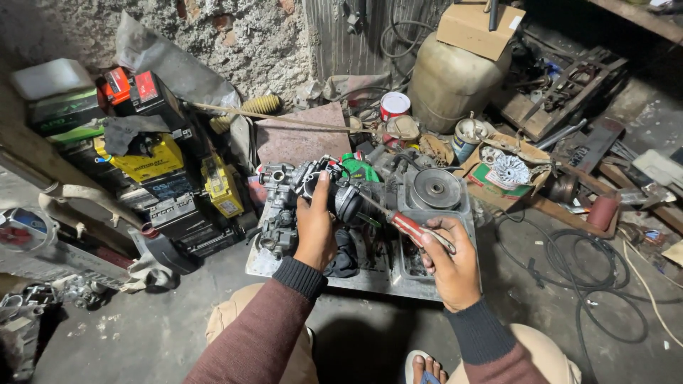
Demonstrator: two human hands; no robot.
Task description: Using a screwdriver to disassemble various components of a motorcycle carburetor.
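My left hand (314,227) grips a grey metal carburettor-like part with a black rubber hose end (343,198), held up over a metal tray (370,283). My right hand (449,262) holds a screwdriver with a red handle (411,226); its shaft points up-left to the black hose end. Another grey metal engine part (279,213) sits just left of my left hand. A round metal pulley (435,188) lies on a grey housing behind my right hand.
Stacked batteries (153,156) in black, yellow and red stand at the left by a rough wall. A beige canister (448,78) with a cardboard box on it is at the back. A box holding a fan wheel (509,171), cans, black cables (576,263) and scrap lie to the right.
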